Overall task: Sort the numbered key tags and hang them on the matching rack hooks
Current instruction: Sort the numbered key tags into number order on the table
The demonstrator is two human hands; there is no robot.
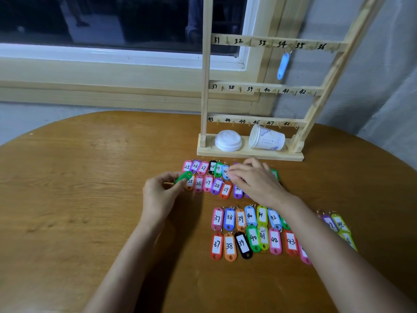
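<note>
Handwritten 31 to 48 on the rack (206, 86); 25–30 and 37–43 on key tags (229, 246)

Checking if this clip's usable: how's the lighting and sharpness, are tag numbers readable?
Head view: dim light, dark window; wide-angle bend curves the table edge, leans the rack; pink tag 37 reads sharply; fingertips of the right hand and the green tag the left hand pinches are blurred.

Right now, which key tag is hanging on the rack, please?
The light blue tag, at the 34 hook on the top rail; no other visible tag hangs.

Green tag (184, 177) in left grip (161, 195), rack (206, 86) beyond
</note>
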